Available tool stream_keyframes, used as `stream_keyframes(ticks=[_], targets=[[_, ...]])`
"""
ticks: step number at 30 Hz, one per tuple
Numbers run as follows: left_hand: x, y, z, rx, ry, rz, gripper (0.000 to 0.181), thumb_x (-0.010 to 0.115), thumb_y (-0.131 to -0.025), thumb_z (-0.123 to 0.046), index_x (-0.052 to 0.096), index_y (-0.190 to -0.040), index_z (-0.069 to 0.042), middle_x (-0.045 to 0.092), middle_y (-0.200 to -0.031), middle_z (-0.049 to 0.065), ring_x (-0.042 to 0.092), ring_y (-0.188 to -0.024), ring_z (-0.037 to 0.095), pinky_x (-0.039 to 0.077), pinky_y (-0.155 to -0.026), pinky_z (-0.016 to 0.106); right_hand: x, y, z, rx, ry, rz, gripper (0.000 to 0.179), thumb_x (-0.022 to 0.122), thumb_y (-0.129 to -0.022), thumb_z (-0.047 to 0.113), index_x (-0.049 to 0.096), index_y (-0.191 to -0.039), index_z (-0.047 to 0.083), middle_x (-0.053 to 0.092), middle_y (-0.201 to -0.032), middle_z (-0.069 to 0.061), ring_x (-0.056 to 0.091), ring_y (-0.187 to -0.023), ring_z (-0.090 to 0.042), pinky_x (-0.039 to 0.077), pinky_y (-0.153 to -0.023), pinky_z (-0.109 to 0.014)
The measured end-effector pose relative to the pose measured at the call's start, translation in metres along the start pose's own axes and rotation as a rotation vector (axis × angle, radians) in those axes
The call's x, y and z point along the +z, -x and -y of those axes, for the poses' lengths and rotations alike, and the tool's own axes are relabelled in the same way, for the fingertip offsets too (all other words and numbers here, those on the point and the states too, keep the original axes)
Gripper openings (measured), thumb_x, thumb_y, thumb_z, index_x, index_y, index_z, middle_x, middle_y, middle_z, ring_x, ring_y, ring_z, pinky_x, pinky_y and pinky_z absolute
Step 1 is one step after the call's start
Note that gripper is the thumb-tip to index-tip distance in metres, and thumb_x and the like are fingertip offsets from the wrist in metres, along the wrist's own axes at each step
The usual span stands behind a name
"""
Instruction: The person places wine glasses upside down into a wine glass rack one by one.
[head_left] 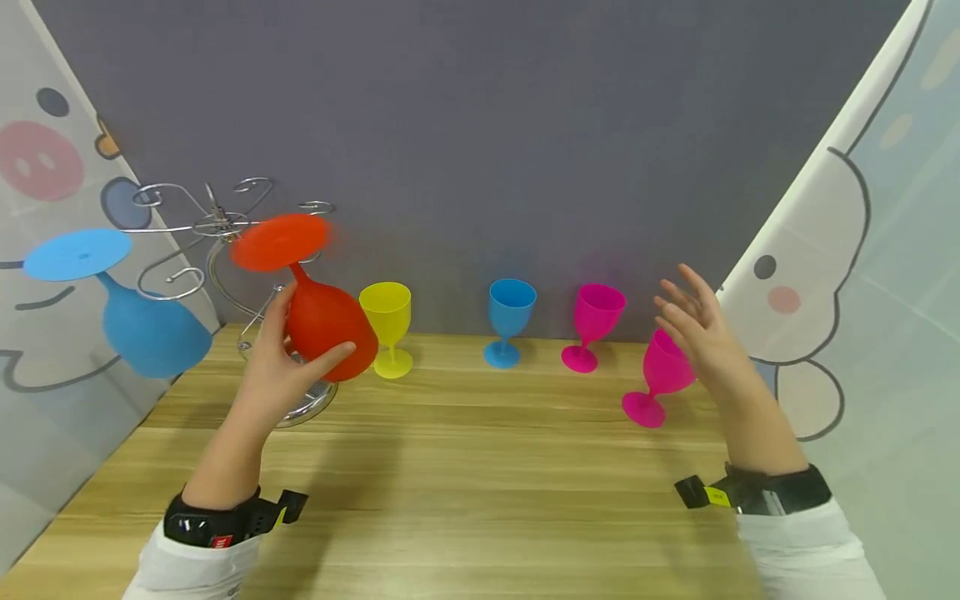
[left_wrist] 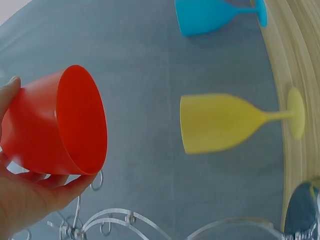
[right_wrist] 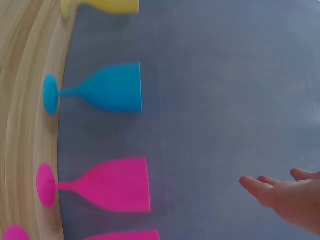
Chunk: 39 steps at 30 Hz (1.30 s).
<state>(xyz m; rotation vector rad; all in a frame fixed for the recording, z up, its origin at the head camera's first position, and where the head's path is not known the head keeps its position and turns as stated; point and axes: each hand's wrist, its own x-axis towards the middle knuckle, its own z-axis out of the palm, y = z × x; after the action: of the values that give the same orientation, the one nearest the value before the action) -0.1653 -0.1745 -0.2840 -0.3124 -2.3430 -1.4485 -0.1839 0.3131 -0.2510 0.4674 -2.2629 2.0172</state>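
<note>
My left hand (head_left: 281, 367) grips a red goblet (head_left: 330, 325) by its bowl, with the foot up and the mouth tilted down. The goblet's foot overlaps the arms of a chrome wire rack (head_left: 217, 223) in the head view. From the rack's left side a blue goblet (head_left: 153, 333) hangs upside down. In the left wrist view the red goblet (left_wrist: 55, 122) shows its mouth, with fingers and thumb around the bowl. My right hand (head_left: 701, 337) is raised with its fingers loosely spread, holding nothing, near the rightmost pink goblet (head_left: 667, 367).
Along the back of the wooden table (head_left: 465, 483) stand a yellow goblet (head_left: 387, 312), a second blue goblet (head_left: 512, 308) and another pink goblet (head_left: 598, 312), all upright. A grey wall panel (head_left: 480, 150) rises behind them. Printed side panels (head_left: 813, 250) flank the table.
</note>
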Motion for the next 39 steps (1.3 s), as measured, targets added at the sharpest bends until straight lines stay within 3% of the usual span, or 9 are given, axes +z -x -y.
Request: stream_keyframes(ticks=[6,10,12,14,17,19,29,35,39], targets=[[-0.014,-0.001,0.008,-0.026,-0.054,-0.034,0.093,0.073,-0.087,-0.02,0.011,-0.155,-0.013,0.032,-0.148,0.018,0.035,-0.13,0.041,0.043,-0.095,0.067,-0.025,-0.007,0.003,0.092,0.276,-0.05,0.074,0.045,-0.103,0.03,-0.009,-0.154,0.036,-0.006,-0.163,-0.009,0.007,-0.148,-0.039,0.003,-0.118,-0.058],[-0.02,-0.002,0.015,-0.055,-0.082,-0.035,0.092,0.071,-0.088,-0.022,0.009,-0.155,-0.015,0.032,-0.148,0.017,0.035,-0.129,0.04,0.055,-0.09,0.039,-0.037,-0.013,-0.003,0.135,0.385,-0.068,0.081,0.049,-0.101,0.033,-0.012,-0.154,0.033,-0.008,-0.163,-0.012,0.005,-0.146,-0.046,0.006,-0.115,-0.066],[-0.023,-0.003,0.018,-0.065,-0.097,-0.035,0.092,0.071,-0.088,-0.023,0.008,-0.156,-0.015,0.032,-0.148,0.018,0.036,-0.129,0.041,0.055,-0.087,0.034,-0.043,-0.015,-0.007,0.167,0.43,-0.066,0.085,0.051,-0.1,0.034,-0.014,-0.154,0.029,-0.012,-0.162,-0.015,0.0,-0.146,-0.048,0.007,-0.113,-0.068],[-0.026,-0.004,0.021,-0.074,-0.101,-0.035,0.093,0.07,-0.088,-0.024,0.007,-0.156,-0.014,0.032,-0.149,0.019,0.036,-0.129,0.042,0.056,-0.088,0.039,-0.047,-0.017,-0.012,0.203,0.484,-0.055,0.09,0.055,-0.098,0.037,-0.015,-0.154,0.026,-0.013,-0.161,-0.017,-0.003,-0.146,-0.048,0.008,-0.112,-0.07],[-0.03,-0.005,0.025,-0.089,-0.108,-0.043,0.094,0.07,-0.089,-0.026,0.005,-0.156,-0.014,0.03,-0.151,0.021,0.035,-0.13,0.046,0.047,-0.092,0.064,-0.052,-0.02,-0.019,0.258,0.575,-0.02,0.096,0.058,-0.095,0.041,-0.016,-0.154,0.024,-0.014,-0.161,-0.018,-0.004,-0.145,-0.049,0.011,-0.11,-0.072],[-0.033,-0.007,0.028,-0.104,-0.107,-0.045,0.095,0.069,-0.089,-0.028,0.003,-0.156,-0.015,0.027,-0.152,0.023,0.033,-0.131,0.048,0.042,-0.092,0.071,-0.054,-0.023,-0.023,0.283,0.623,0.01,0.098,0.059,-0.094,0.042,-0.016,-0.154,0.022,-0.013,-0.161,-0.019,-0.002,-0.145,-0.051,0.014,-0.109,-0.073],[-0.041,-0.014,0.041,-0.152,-0.121,-0.065,0.091,0.066,-0.09,-0.034,0.004,-0.156,-0.024,0.026,-0.153,0.022,0.031,-0.131,0.049,0.041,-0.092,0.071,-0.058,-0.032,-0.038,0.293,0.916,0.12,0.102,0.068,-0.087,0.044,0.001,-0.156,0.01,0.012,-0.155,-0.034,0.018,-0.137,-0.058,0.027,-0.101,-0.075],[-0.043,-0.015,0.045,-0.174,-0.118,-0.072,0.091,0.065,-0.091,-0.036,0.002,-0.156,-0.024,0.024,-0.154,0.023,0.029,-0.132,0.051,0.04,-0.092,0.072,-0.057,-0.034,-0.05,0.216,0.973,0.171,0.1,0.075,-0.083,0.031,0.012,-0.152,-0.004,0.016,-0.152,-0.037,0.017,-0.137,-0.057,0.024,-0.105,-0.073],[-0.042,-0.017,0.047,-0.198,-0.12,-0.087,0.092,0.064,-0.091,-0.038,0.001,-0.156,-0.023,0.023,-0.155,0.023,0.029,-0.133,0.052,0.039,-0.093,0.073,-0.06,-0.032,-0.054,0.204,1.004,0.188,0.099,0.077,-0.08,0.03,0.016,-0.15,-0.007,0.02,-0.149,-0.039,0.02,-0.136,-0.058,0.027,-0.104,-0.072]])
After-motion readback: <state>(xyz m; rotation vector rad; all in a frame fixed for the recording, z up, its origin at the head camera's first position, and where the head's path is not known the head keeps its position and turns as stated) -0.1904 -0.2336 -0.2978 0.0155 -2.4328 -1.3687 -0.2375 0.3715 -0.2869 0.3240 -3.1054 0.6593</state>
